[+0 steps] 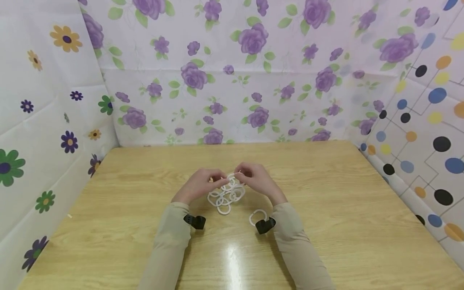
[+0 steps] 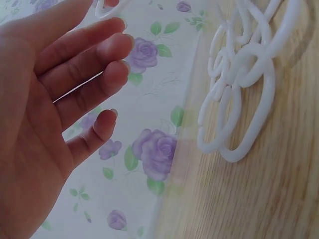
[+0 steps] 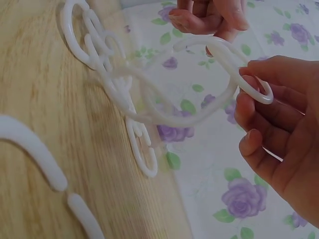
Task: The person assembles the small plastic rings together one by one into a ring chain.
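White plastic rings linked into a chain (image 1: 223, 213) lie heaped on the table between the hands, part of them lifted off it. My right hand (image 1: 258, 180) pinches one ring (image 3: 261, 97) between thumb and fingertips. Opposite it, the left hand (image 1: 201, 185) holds the lifted rings with thumb and forefinger; its other fingers are loosely bent apart in the left wrist view. That left grip is partly cut off by the frame's top edge, where a bit of ring (image 2: 112, 11) shows. A separate white ring (image 3: 30, 147), with a small split, lies beside the right wrist.
The wooden table (image 1: 145, 177) is bounded by a flowered cloth (image 1: 224, 92) at the back and patterned cloths at both sides. A black wrist camera (image 1: 195, 221) sits on the left sleeve, another (image 1: 264, 226) on the right. A small white scrap (image 1: 69, 216) lies far left.
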Available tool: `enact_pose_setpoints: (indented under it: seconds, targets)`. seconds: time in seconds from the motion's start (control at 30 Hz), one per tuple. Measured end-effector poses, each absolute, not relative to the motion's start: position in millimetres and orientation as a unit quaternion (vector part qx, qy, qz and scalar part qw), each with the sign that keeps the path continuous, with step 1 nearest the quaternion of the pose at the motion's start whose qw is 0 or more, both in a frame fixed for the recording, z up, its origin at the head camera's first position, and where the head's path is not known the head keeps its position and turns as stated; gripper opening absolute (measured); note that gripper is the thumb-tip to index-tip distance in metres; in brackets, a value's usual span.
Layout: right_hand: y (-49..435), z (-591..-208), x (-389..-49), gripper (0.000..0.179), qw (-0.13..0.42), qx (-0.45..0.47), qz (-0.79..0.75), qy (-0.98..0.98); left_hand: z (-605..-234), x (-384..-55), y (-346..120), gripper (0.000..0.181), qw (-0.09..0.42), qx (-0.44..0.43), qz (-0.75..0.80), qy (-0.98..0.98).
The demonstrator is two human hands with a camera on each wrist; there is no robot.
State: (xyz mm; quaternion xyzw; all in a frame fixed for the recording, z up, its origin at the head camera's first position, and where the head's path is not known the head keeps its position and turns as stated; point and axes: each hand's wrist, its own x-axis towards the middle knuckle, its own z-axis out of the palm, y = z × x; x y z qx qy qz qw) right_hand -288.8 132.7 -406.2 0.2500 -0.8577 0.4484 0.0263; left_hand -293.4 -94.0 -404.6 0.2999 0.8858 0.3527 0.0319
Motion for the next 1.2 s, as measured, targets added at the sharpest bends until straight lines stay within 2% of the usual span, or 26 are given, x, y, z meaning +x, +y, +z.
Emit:
enact_pose_setpoints:
  seconds: [0.47,0.63,0.8,1.1,1.2]
  targets:
    - [132.8,-406.4,-289.8,0.009,-0.022,0.292,0.440,-0.849,-404.6,-294.0,-93.0,0.020,0.034,0.314,0.346,0.883]
    - [139.5,-409.4,-292.6,0.014,-0.037,0.312,0.418,-0.852,-404.0,-293.4,-93.7,0.018,0.033,0.312,0.343,0.885]
    - [152.3,-412.6,-294.1,0.026,-0.086,0.314,0.384,-0.864,-403.2,-292.7,-95.1,0.014,0.028,0.301,0.341,0.890]
    - [169.4,-415.5,-289.6,0.018,-0.219,0.281,0.284,-0.890,-402.1,-292.0,-98.1,0.017,0.027,0.301,0.338,0.891]
    - [168.5,-416.8,-290.3,0.018,-0.243,0.277,0.275,-0.888,-401.4,-291.8,-98.0,0.017,0.028,0.299,0.338,0.892]
